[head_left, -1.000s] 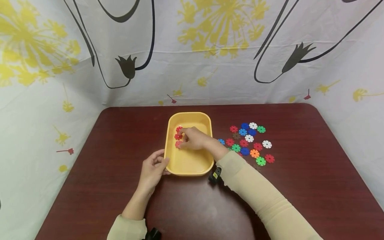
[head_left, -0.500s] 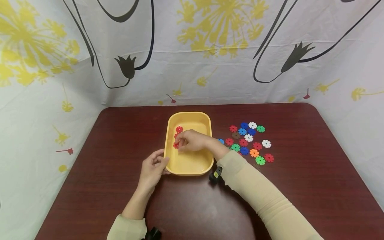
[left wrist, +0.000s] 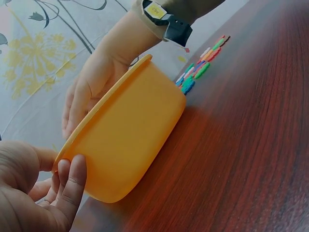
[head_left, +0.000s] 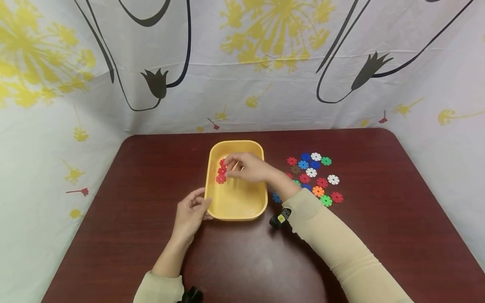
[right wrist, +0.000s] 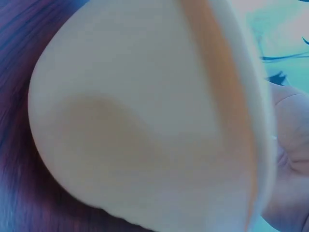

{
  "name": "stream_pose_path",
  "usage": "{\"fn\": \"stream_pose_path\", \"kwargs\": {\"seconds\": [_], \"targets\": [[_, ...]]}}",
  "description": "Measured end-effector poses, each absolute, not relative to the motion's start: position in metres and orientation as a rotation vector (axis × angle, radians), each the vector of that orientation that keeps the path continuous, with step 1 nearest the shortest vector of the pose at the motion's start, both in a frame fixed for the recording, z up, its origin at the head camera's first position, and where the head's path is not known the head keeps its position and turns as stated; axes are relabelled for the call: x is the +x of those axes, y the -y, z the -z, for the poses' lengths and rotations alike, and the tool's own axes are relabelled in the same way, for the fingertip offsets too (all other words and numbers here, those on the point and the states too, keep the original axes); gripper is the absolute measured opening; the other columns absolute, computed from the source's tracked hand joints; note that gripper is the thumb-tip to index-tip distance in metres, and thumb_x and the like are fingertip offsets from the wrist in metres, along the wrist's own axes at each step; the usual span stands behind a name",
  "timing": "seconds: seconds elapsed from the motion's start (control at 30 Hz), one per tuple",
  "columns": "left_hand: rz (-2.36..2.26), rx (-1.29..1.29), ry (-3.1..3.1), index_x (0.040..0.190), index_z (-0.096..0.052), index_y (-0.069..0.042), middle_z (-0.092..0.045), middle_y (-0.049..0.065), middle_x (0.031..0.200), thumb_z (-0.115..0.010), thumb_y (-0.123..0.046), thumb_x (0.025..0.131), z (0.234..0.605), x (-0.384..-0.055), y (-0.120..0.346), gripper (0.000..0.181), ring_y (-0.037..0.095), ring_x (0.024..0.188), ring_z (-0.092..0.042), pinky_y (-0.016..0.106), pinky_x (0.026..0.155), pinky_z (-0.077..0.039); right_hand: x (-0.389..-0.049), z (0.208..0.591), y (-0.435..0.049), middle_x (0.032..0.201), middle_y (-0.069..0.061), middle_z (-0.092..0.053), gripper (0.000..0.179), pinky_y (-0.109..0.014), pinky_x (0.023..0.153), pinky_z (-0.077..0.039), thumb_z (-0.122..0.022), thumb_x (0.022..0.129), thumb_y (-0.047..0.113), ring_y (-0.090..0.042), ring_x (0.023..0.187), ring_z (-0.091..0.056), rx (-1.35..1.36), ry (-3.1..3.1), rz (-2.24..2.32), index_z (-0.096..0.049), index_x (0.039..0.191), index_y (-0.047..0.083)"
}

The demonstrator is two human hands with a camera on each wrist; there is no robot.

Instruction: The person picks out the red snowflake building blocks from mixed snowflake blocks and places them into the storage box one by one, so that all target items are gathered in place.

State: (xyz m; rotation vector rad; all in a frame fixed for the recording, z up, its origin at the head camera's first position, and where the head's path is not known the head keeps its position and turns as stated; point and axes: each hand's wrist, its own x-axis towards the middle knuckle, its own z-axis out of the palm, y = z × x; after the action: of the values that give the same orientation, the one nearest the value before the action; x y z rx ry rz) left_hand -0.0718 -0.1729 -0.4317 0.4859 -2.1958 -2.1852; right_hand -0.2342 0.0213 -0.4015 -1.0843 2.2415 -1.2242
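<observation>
Head view: patterned cloth (head_left: 227, 94) backs a reddish table (head_left: 398, 219); left hand (head_left: 190, 211) pinches the yellow tray (head_left: 236, 202), right hand (head_left: 249, 166) hovers over it, fingertips apart.

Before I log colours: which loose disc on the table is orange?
The orange disc lies right of the tray, just beyond the bright green disc beside the right sleeve; no other visible disc is orange.

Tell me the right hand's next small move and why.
Probably lift the right hand from the yellow tray toward the loose red disc on the table: three red discs show lined up inside, and the left hand grips the tray.
</observation>
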Motion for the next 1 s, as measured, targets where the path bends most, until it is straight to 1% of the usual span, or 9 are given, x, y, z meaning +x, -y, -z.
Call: {"fn": "stream_pose_path", "kwargs": {"seconds": [0.13, 0.23, 0.33, 0.47, 0.7, 0.83, 1.0], "targets": [[2.177, 0.478, 2.192, 0.135, -0.057, 0.004, -0.059, 0.013, 0.087, -0.066, -0.001, 0.097, 0.432, -0.073, 0.173, 0.040, 0.017, 0.067, -0.069, 0.030, 0.060, -0.064, -0.235, 0.399, -0.031, 0.100, -0.008, -0.068, 0.027, -0.032, 0.084, -0.058, -0.072, 0.095, 0.010, -0.019, 0.090, -0.067, -1.037, -2.257, 1.310, -0.064, 0.119, 0.000], [2.170, 0.482, 2.189, 0.135, -0.058, 0.003, -0.058, 0.011, 0.086, -0.066, 0.000, 0.097, 0.434, -0.074, 0.173, 0.039, 0.018, 0.068, -0.069, 0.031, 0.060, -0.064, -0.236, 0.401, -0.036, 0.102, -0.009, -0.068, 0.025, -0.034, 0.086, -0.058, -0.070, 0.097, 0.010, -0.020, 0.092, -0.066, -1.017, -2.253, 1.351, -0.064, 0.119, 0.001], [2.160, 0.489, 2.188, 0.135, -0.058, 0.003, -0.058, 0.012, 0.087, -0.066, 0.000, 0.096, 0.435, -0.074, 0.172, 0.039, 0.019, 0.068, -0.069, 0.032, 0.060, -0.064, -0.236, 0.402, -0.039, 0.103, -0.010, -0.068, 0.026, -0.034, 0.085, -0.058, -0.069, 0.098, 0.011, -0.021, 0.095, -0.066, -0.994, -2.251, 1.373, -0.064, 0.121, 0.001], [2.154, 0.481, 2.185, 0.134, -0.058, 0.003, -0.058, 0.012, 0.088, -0.065, 0.000, 0.097, 0.435, -0.072, 0.169, 0.039, 0.020, 0.067, -0.068, 0.032, 0.060, -0.064, -0.235, 0.403, -0.045, 0.103, -0.008, -0.068, 0.026, -0.034, 0.082, -0.058, -0.067, 0.099, 0.013, -0.021, 0.094, -0.065, -0.921, -2.287, 1.403, -0.065, 0.122, 0.002], [2.116, 0.446, 2.143, 0.134, -0.057, 0.005, -0.055, 0.010, 0.088, -0.062, 0.002, 0.098, 0.435, -0.068, 0.172, 0.037, 0.020, 0.065, -0.066, 0.029, 0.056, -0.062, -0.235, 0.401, -0.056, 0.101, -0.007, -0.068, 0.025, -0.036, 0.082, -0.056, -0.065, 0.100, 0.014, -0.021, 0.092, -0.064, -0.852, -2.327, 1.452, -0.064, 0.123, 0.002], [2.115, 0.431, 2.158, 0.134, -0.057, 0.005, -0.055, 0.011, 0.088, -0.062, 0.001, 0.098, 0.435, -0.068, 0.172, 0.037, 0.020, 0.066, -0.066, 0.029, 0.057, -0.062, -0.233, 0.400, -0.054, 0.103, -0.008, -0.069, 0.025, -0.036, 0.085, -0.058, -0.065, 0.101, 0.014, -0.021, 0.095, -0.064, -0.878, -2.336, 1.411, -0.065, 0.122, 0.002], [2.148, 0.458, 2.172, 0.136, -0.057, 0.003, -0.057, 0.017, 0.092, -0.062, 0.000, 0.098, 0.436, -0.071, 0.169, 0.038, 0.018, 0.065, -0.067, 0.029, 0.058, -0.062, -0.230, 0.401, -0.037, 0.117, -0.020, -0.068, 0.026, -0.038, 0.097, -0.056, -0.061, 0.101, 0.007, -0.027, 0.110, -0.065, -1.027, -2.242, 1.310, -0.061, 0.125, -0.004]]}}
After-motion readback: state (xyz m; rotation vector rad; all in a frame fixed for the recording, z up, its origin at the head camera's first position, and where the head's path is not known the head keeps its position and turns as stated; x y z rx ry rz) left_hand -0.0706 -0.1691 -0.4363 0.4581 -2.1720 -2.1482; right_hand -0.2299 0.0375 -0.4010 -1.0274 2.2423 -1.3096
